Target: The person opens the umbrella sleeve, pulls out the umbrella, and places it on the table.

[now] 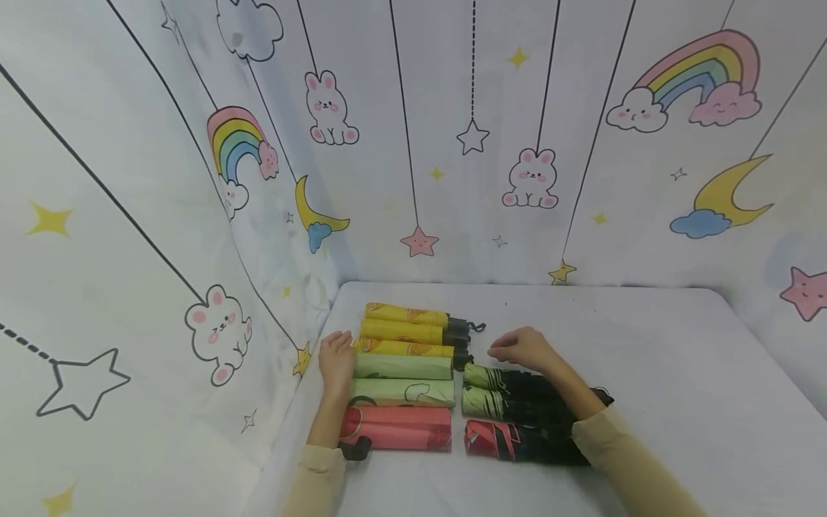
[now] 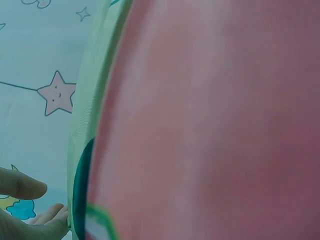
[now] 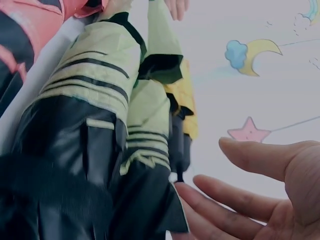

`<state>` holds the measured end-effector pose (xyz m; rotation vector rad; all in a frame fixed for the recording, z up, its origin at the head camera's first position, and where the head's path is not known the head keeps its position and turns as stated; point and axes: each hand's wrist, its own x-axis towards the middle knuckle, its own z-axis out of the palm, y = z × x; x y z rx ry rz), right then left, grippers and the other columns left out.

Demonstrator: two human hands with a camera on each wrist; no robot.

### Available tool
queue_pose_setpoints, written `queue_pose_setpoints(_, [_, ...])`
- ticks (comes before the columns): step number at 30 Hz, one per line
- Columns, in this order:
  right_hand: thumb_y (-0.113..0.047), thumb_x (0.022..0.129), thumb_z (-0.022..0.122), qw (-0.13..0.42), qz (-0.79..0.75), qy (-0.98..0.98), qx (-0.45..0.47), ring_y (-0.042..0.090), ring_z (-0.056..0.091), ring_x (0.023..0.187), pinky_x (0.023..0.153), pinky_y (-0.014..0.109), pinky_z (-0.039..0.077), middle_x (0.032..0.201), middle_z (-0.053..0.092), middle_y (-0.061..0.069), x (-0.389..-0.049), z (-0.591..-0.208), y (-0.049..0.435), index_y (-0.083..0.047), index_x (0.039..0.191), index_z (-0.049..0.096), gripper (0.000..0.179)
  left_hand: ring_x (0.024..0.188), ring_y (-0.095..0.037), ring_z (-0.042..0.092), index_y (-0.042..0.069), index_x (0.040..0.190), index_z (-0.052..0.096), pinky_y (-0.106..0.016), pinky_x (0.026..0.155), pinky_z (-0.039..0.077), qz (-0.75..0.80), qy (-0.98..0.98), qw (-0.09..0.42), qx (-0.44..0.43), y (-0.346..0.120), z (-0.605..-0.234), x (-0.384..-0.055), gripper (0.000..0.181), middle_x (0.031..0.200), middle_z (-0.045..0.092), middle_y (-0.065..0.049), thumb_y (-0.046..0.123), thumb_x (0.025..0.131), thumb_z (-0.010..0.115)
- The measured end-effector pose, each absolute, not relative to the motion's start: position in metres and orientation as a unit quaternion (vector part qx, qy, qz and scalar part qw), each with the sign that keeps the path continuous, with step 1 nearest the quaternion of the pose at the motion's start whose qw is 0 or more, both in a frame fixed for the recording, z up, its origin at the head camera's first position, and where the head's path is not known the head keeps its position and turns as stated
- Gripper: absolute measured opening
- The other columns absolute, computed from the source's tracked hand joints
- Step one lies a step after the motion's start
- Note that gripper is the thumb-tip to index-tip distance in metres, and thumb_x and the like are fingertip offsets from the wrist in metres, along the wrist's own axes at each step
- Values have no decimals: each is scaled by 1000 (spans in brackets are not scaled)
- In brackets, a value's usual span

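In the head view my left hand (image 1: 337,359) is at the left ends of the umbrellas, its fingers fairly straight, beside the lowest yellow umbrella (image 1: 407,348) and the upper light green roll (image 1: 402,367). My right hand (image 1: 526,350) hovers over the upper green-and-black folded umbrella (image 1: 484,376), fingers slightly bent and holding nothing. The right wrist view shows that hand's thumb and fingers (image 3: 250,155) spread apart. Below the green rolls lies a red roll (image 1: 403,429) with a dark end; it fills most of the left wrist view. A red-and-black folded umbrella (image 1: 494,440) lies to its right.
Two more yellow umbrellas (image 1: 400,331) with dark handles lie at the back of the row. A second light green roll (image 1: 400,392) and a second green-and-black umbrella (image 1: 484,403) lie mid-row. White cloth (image 1: 678,359) covers the table, and a printed curtain (image 1: 439,201) stands behind.
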<state>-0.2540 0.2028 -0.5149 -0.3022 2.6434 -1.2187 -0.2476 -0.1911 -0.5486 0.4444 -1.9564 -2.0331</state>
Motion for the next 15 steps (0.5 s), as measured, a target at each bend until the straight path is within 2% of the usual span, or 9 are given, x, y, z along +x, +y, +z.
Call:
queue_pose_setpoints(6, [-31,94,78,114,-411,900,-96,23,75,90,79,41,65,101,78,10,-262,-522,188,-1,114,78,36,144,-39,46,-6,151,36,-49,120,41,-680,-702,132,163,-190,-550,-250,54,152,50,-25,-6,99,51])
queue_pose_setpoints(15, [-26,95,78,119,-409,898,-108,24,75,85,75,40,64,96,78,9,-270,-533,173,2,113,78,34,146,-40,44,-7,153,34,-50,121,39,-669,-716,122,154,-193,-549,-254,57,153,48,-26,-7,98,51])
